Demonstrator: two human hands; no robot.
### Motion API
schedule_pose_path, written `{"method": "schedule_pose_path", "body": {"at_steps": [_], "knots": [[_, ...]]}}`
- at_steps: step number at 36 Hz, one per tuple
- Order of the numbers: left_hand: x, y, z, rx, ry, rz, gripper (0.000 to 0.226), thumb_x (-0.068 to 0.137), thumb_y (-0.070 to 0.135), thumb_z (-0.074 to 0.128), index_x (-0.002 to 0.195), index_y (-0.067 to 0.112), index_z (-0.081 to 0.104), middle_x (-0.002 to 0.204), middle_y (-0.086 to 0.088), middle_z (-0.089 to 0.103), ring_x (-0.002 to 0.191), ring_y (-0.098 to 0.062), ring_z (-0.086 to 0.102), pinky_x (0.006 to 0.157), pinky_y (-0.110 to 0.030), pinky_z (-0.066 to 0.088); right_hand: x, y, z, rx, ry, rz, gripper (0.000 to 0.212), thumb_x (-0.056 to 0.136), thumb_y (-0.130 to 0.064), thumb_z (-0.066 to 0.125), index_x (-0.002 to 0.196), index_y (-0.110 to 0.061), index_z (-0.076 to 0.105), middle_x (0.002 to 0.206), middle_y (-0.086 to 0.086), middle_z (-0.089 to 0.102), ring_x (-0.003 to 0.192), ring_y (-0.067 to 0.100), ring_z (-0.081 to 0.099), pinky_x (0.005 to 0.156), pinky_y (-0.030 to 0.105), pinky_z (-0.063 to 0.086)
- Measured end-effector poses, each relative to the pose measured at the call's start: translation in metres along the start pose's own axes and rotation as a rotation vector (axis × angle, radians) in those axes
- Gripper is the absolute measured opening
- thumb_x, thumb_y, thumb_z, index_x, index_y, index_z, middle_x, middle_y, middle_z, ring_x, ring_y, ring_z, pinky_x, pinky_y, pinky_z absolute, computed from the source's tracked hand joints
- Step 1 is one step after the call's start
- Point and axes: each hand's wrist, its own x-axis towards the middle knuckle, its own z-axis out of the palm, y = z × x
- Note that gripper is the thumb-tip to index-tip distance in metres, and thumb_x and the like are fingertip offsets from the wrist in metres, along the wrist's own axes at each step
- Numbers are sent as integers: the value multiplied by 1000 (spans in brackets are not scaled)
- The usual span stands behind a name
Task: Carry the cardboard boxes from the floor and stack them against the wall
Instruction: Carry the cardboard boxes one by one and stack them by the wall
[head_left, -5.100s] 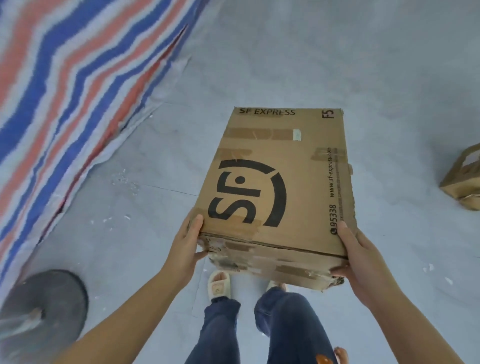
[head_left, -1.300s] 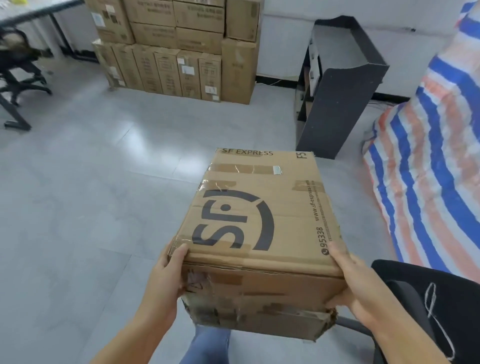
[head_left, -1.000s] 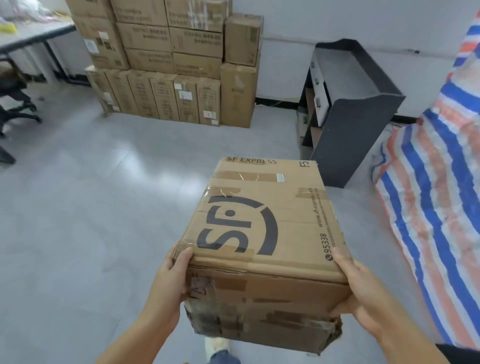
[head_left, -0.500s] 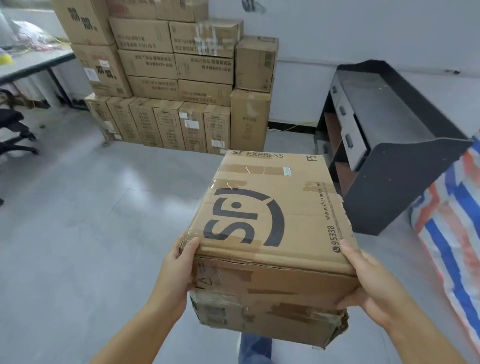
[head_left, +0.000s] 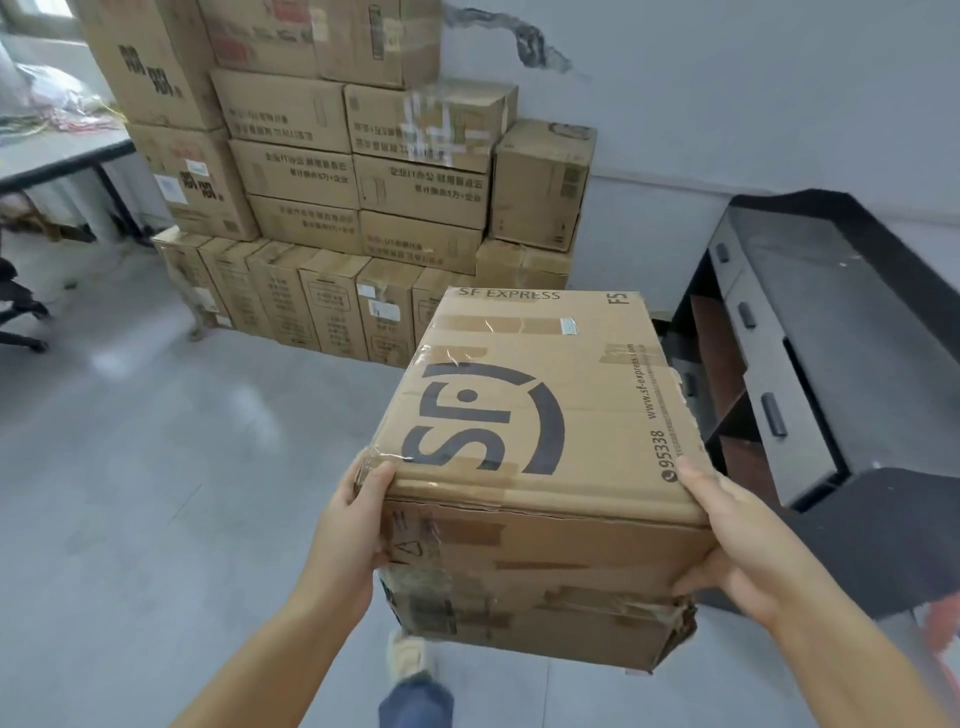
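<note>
A person held a brown cardboard box (head_left: 540, 410) up in the air with both hands. The box had a big black "SF" mark on top and the words "SF EXPRESS" along its far edge. Old tape ran across the top and down the near side, and the bottom near edge looked torn and crumpled.

The left hand (head_left: 350, 525) gripped the near left corner of the box, with the thumb curled over the top edge and the other fingers hidden round the side. The right hand (head_left: 748, 545) gripped the near right corner, with the thumb lying along the top edge and the fingers wrapped under and round the side. The box did not touch the floor (head_left: 156, 493).

Ahead, a big stack of cardboard boxes (head_left: 332, 171) stood against the grey wall (head_left: 727, 104). The bottom row stood on end on the floor, and more boxes lay piled on top. The held box was near this stack but apart from it.

To the right stood a black cabinet (head_left: 810, 338) with drawers. At the far left was a worktop (head_left: 57, 156) with some stuff on it. Below the box, one foot in a light shoe (head_left: 410, 657) showed on the floor.
</note>
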Motion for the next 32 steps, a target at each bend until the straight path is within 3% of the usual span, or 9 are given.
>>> {"method": "schedule_pose_path", "body": {"at_steps": [7, 13, 16, 18, 21, 25, 29, 32], "knots": [[155, 58, 50, 19, -73, 53, 30, 99, 24, 44, 127, 25, 56, 87, 14, 69, 62, 9, 63, 65, -34, 49, 126, -71, 32, 66, 74, -54, 26, 97, -42, 44, 110, -29, 62, 101, 3, 72, 90, 30, 64, 71, 56, 47], [276, 139, 94, 31, -208, 137, 30, 100, 23, 42, 127, 29, 54, 73, 24, 70, 64, 9, 64, 61, -31, 48, 216, -153, 62, 137, 121, -81, 30, 97, -43, 43, 114, -27, 62, 100, 5, 73, 91, 35, 64, 69, 52, 47], [327, 172, 116, 35, -263, 154, 31, 100, 24, 43, 129, 30, 53, 82, 21, 71, 71, 7, 66, 56, -23, 51, 252, -191, 69, 164, 152, -116, 27, 97, -41, 43, 113, -31, 62, 97, 1, 74, 92, 31, 64, 76, 61, 49], [357, 194, 132, 29, -311, 157, 32, 100, 25, 43, 129, 32, 54, 93, 16, 72, 83, 0, 68, 63, -28, 54, 275, -219, 70, 163, 170, -147, 26, 97, -41, 43, 111, -31, 63, 95, -2, 74, 92, 30, 65, 75, 64, 49], [401, 223, 161, 3, -337, 163, 32, 100, 28, 43, 130, 34, 53, 106, 11, 70, 99, -12, 66, 80, -40, 55, 316, -263, 69, 148, 190, -188, 29, 98, -40, 43, 115, -27, 62, 98, 2, 73, 93, 31, 64, 66, 55, 51], [460, 257, 206, -16, -360, 220, 31, 100, 30, 42, 127, 36, 54, 108, 13, 69, 102, -10, 64, 88, -43, 52, 380, -320, 64, 129, 216, -245, 32, 98, -41, 43, 118, -24, 61, 110, 9, 68, 94, 35, 61, 63, 52, 50], [522, 297, 254, -46, -401, 297, 31, 100, 30, 41, 128, 36, 54, 113, 10, 69, 105, -9, 63, 94, -45, 50, 446, -382, 58, 117, 213, -310, 34, 98, -42, 41, 117, -23, 61, 112, 9, 67, 102, 36, 59, 70, 65, 48], [568, 336, 294, -38, -384, 383, 32, 100, 31, 40, 129, 38, 52, 109, 12, 67, 100, -6, 61, 85, -41, 52, 496, -432, 52, 129, 183, -362, 31, 98, -42, 41, 112, -24, 62, 109, 7, 67, 101, 32, 60, 77, 73, 45]]}}
